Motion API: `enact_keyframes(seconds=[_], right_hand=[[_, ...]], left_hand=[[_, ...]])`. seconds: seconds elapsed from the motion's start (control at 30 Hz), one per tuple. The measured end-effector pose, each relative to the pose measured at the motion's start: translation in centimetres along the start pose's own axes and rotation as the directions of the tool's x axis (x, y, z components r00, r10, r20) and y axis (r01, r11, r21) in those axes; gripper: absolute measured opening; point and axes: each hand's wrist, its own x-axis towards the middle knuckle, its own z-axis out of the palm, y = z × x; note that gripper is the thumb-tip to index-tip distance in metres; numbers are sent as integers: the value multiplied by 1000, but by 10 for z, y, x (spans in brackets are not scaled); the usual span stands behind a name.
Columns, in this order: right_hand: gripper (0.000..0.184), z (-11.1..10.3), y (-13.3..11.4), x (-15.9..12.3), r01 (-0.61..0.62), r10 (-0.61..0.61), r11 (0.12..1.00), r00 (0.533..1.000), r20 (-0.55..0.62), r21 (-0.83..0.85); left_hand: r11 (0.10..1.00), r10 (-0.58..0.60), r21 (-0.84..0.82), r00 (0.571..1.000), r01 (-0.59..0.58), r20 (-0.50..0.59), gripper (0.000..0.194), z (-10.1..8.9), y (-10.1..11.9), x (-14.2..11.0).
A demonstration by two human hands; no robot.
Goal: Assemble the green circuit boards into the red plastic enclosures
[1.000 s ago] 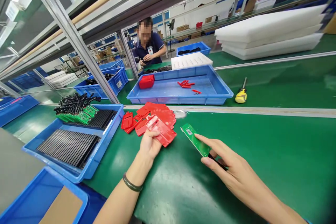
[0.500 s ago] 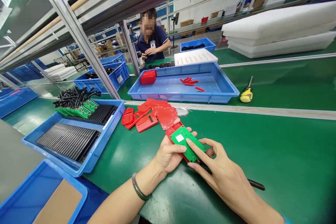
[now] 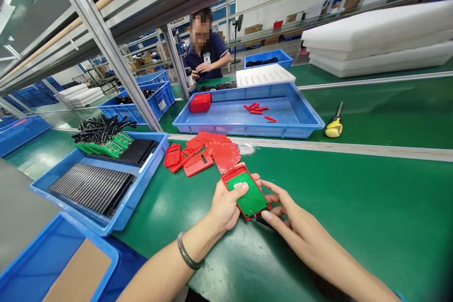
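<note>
My left hand (image 3: 226, 205) is closed around a red plastic case (image 3: 244, 170), its thumb lying on the green circuit board (image 3: 253, 198) seated inside. The board lies within the case's red rim, and the thumb partly covers its white label. At the near right end of the case, my right hand (image 3: 286, 212) has its thumb and fingers closed about a black cable (image 3: 264, 222) that comes out there. Most of the cable is hidden under the hand. Just beyond the case, several red case parts (image 3: 198, 163) and a fan of red plates (image 3: 223, 153) lie on the green bench.
A blue tray (image 3: 132, 198) at left holds black panels and green boards with black cables. A blue tray (image 3: 219, 128) ahead contains red pieces. Right of it lies a yellow-black screwdriver (image 3: 334, 127); white foam sheets (image 3: 375, 47) stand behind. A co-worker (image 3: 207, 52) sits opposite.
The green board has gone from lying askew over the case to sitting inside its rim. My right fingers have left the board's face for the cable end, and my left thumb has moved up the board.
</note>
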Motion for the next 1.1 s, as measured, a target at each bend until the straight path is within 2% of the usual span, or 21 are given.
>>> enact_keyframes(seconds=[0.07,0.1,0.17,0.27,0.33,0.37,0.47,0.53,0.67,0.8,0.83,0.9,0.93,0.97,1.0,1.03,1.07,1.1], right_hand=[[65,-9,-6,3,-191,159,939,978,132,287],[71,-12,-8,4,-247,199,896,967,161,369],[77,-14,-10,6,-286,237,837,958,163,465],[83,-10,-6,9,-278,241,770,960,143,574],[89,-5,-1,10,-288,257,731,956,141,618],[87,-3,1,11,-306,253,713,951,176,630],[63,1,6,13,-351,176,707,928,328,614],[50,3,7,14,-341,131,709,924,360,617],[55,8,0,13,-328,98,632,933,348,702],[59,15,-7,14,-391,88,569,904,419,723],[61,15,-6,15,-405,99,596,894,437,693],[60,13,-4,15,-352,162,786,911,379,508],[59,11,-3,14,-271,180,897,946,271,348],[54,9,-2,13,-156,139,975,984,113,160],[47,7,-1,11,-27,25,999,999,-42,-36],[38,5,-2,8,105,-138,972,979,-149,-211],[30,5,-3,6,224,-302,912,934,-191,-345],[24,6,-4,4,322,-438,835,880,-185,-446]], left_hand=[[999,-45,8,999,45,14,62,1,2,-1],[997,-72,6,997,71,23,63,1,3,-2],[993,-116,2,993,116,38,61,2,2,-3],[991,-135,4,990,135,42,59,3,1,-3],[993,-116,0,993,116,33,61,4,0,-3],[995,-104,-1,994,104,30,62,4,1,-3],[996,-88,-4,995,89,36,65,4,1,-4],[996,-87,12,995,87,41,65,5,1,-5],[997,-63,56,997,61,32,67,6,0,-8],[985,-124,-105,981,140,149,69,6,-4,-10],[978,-129,-142,979,152,161,65,6,-5,-10],[975,-101,-183,985,127,143,55,5,-6,-9],[977,-66,-196,990,89,122,50,5,-6,-8],[977,-26,-208,995,45,96,45,5,-5,-7],[975,12,-221,998,2,64,41,4,-3,-6],[971,47,-236,999,-39,27,38,4,-1,-5],[964,74,-255,997,-73,-5,37,4,2,-4],[956,91,-277,996,-94,-26,38,3,4,-3]])
